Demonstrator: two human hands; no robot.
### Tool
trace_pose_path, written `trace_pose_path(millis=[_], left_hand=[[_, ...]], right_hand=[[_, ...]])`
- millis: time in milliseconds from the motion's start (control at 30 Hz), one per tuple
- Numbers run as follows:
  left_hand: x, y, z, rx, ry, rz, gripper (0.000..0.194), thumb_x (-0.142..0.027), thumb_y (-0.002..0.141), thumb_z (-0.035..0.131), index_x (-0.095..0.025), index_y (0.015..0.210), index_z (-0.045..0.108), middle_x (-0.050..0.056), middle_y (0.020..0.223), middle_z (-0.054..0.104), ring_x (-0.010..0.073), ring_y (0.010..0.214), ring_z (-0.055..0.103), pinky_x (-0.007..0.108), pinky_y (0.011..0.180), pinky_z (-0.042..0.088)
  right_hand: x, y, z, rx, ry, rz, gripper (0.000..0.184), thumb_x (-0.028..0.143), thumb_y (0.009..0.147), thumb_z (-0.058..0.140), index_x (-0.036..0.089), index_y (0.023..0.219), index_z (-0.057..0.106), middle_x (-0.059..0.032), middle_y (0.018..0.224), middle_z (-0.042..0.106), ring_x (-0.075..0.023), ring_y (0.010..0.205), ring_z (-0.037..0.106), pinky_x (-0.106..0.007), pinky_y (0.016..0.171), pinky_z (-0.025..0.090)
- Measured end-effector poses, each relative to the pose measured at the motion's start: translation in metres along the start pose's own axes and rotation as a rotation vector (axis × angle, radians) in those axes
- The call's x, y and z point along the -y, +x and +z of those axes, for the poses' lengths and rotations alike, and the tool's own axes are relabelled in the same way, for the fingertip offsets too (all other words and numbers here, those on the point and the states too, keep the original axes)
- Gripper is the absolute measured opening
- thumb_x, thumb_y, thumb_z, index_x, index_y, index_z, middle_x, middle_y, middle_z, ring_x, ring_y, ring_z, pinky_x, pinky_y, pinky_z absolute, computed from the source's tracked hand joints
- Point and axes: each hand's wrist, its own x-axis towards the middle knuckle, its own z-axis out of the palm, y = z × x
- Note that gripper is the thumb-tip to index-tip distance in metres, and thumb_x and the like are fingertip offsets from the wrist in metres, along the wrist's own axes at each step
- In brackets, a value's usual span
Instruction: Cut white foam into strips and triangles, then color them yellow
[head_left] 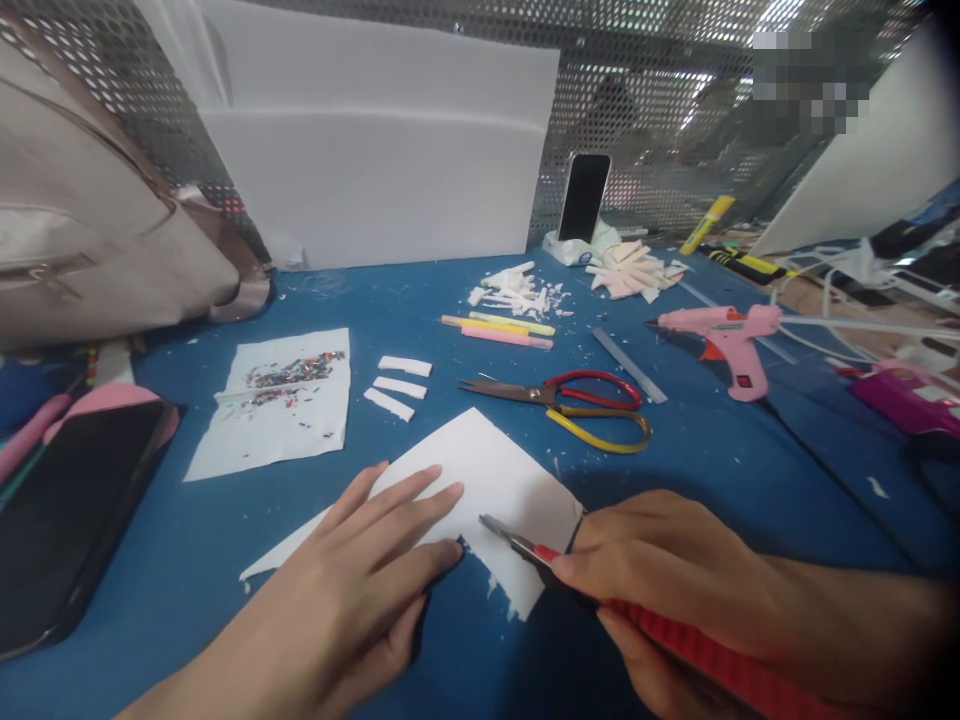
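Observation:
A white sheet [480,455], perhaps foam or card, lies on the blue tabletop with a ragged edge toward me. My left hand [360,570] rests on it, fingers stretched out and flat. In my right hand [667,570] is a red utility knife [544,553], gripped from above. Its blade tip touches or hovers just over the sheet, right of my left fingertips; I cannot tell which. Beyond the sheet lie scissors [536,392] with red and yellow handles. Several cut white strips [400,387] sit to their left.
A pink glue gun [720,335] and its cord lie right. Markers [502,328], white scraps [517,290] and a propped phone [586,198] stand behind. Left are a paper with colourful bits [300,430], a black phone [75,510] and a bag [90,200]. A white board [375,170] closes the back.

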Motion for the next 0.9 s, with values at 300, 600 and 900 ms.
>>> trace_pose_path(millis=[300, 600, 900], left_hand=[[0.0, -0.001, 0.002, -0.004, -0.009, -0.006, 0.049, -0.005, 0.086, 0.042, -0.028, 0.127, 0.055, -0.001, 0.15, 0.041, 0.0221, 0.143, 0.032, 0.054, 0.117, 0.029], [0.002, -0.002, 0.005, -0.022, -0.025, 0.013, 0.05, -0.006, 0.086, 0.042, -0.028, 0.129, 0.054, -0.001, 0.15, 0.042, 0.0227, 0.142, 0.034, 0.054, 0.117, 0.028], [0.0, 0.0, -0.003, 0.001, -0.08, 0.006, 0.051, -0.008, 0.087, 0.042, -0.025, 0.135, 0.046, 0.004, 0.149, 0.044, 0.0225, 0.14, 0.037, 0.053, 0.117, 0.027]], right_hand=[[-0.001, 0.001, 0.0, 0.038, 0.084, -0.064, 0.017, 0.01, 0.092, 0.044, 0.016, 0.089, 0.059, -0.0016, 0.074, 0.069, -0.0117, 0.066, 0.064, -0.023, 0.066, 0.052], [-0.005, 0.007, 0.003, 0.114, 0.108, -0.189, 0.016, 0.018, 0.095, 0.049, 0.013, 0.087, 0.062, 0.001, 0.07, 0.065, -0.0093, 0.059, 0.058, -0.023, 0.055, 0.042], [-0.004, 0.002, 0.016, 0.041, 0.1, -0.249, 0.021, 0.016, 0.095, 0.041, 0.016, 0.078, 0.053, 0.0025, 0.065, 0.057, -0.0101, 0.054, 0.047, -0.027, 0.051, 0.033]])
